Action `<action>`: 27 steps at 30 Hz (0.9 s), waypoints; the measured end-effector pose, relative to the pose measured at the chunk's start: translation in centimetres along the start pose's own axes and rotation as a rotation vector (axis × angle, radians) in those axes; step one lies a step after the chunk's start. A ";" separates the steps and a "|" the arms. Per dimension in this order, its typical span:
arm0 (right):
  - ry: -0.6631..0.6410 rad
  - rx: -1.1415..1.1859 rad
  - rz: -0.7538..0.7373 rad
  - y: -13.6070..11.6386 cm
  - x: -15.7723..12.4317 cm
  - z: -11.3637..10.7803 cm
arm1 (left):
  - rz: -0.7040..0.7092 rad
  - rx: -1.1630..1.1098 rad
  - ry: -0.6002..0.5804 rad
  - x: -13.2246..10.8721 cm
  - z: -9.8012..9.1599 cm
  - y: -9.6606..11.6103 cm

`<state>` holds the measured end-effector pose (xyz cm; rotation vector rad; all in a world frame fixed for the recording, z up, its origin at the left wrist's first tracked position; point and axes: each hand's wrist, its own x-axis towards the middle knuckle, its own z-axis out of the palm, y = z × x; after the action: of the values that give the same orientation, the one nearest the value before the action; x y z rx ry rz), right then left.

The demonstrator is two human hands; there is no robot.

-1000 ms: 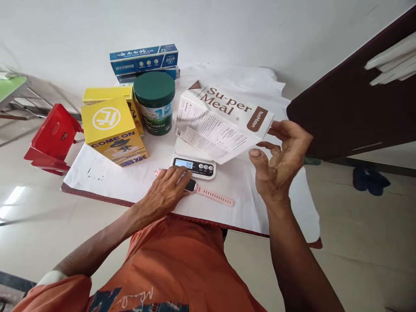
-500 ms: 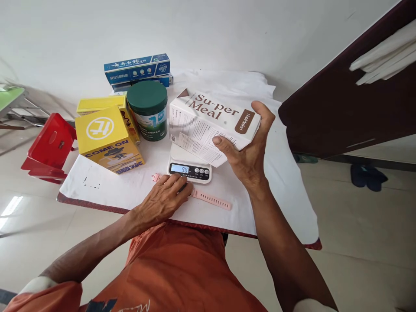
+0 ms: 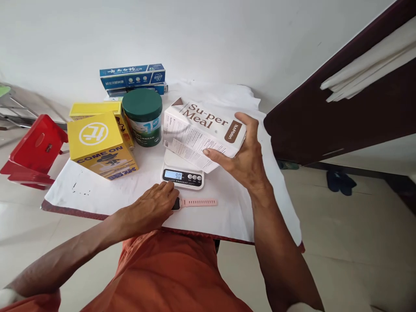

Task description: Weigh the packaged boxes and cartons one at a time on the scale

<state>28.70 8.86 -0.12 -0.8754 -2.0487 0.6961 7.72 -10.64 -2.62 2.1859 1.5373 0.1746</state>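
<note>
My right hand [image 3: 248, 162] grips a white Su-per Meal box [image 3: 204, 130] resting on the kitchen scale [image 3: 182, 171]. My left hand [image 3: 152, 208] covers a pink watch [image 3: 195, 202] just in front of the scale. Left of the scale sit a green-lidded tub [image 3: 143, 110] and a yellow box [image 3: 100, 145].

A home: tiled floor [image 3: 341, 242], slippers [image 3: 339, 182], red stool [image 3: 30, 151].

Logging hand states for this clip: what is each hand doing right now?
Left hand: resting on the pink-strapped smartwatch, grip unclear.
Right hand: closed on the white Su-per Meal carton.
</note>
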 end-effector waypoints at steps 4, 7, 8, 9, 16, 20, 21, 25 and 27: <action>0.023 -0.017 0.022 0.8 0.7 0.2 | 0.044 -0.475 -0.041 -0.1 -2.3 -1.0; 0.056 0.012 0.008 1.3 0.9 0.2 | -0.003 -0.890 0.050 -0.2 -4.1 -0.9; 0.063 0.021 0.006 1.4 1.0 0.2 | 0.010 -1.037 0.081 -0.1 -4.6 -0.7; 0.074 0.028 0.003 1.4 1.1 0.2 | 0.040 -1.170 0.114 0.1 -5.1 -0.4; 0.236 0.149 -0.026 1.5 3.7 0.8 | 0.270 -1.608 0.164 2.1 -7.0 1.4; 0.300 0.177 -0.091 3.9 6.9 0.8 | 0.280 -1.652 0.109 3.2 -6.9 1.1; 0.316 0.169 -0.116 4.7 7.8 0.8 | 0.260 -1.635 0.113 3.4 -6.9 0.9; 0.368 0.156 -0.208 7.8 11.1 0.7 | 0.204 -1.686 0.143 4.2 -7.4 0.1; 0.403 0.155 -0.285 8.6 12.7 0.9 | 0.214 -1.785 0.127 4.6 -7.7 -0.1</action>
<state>25.18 23.78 -1.10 -0.5646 -1.6873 0.4697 6.52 -4.16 3.41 0.8017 0.5214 1.1889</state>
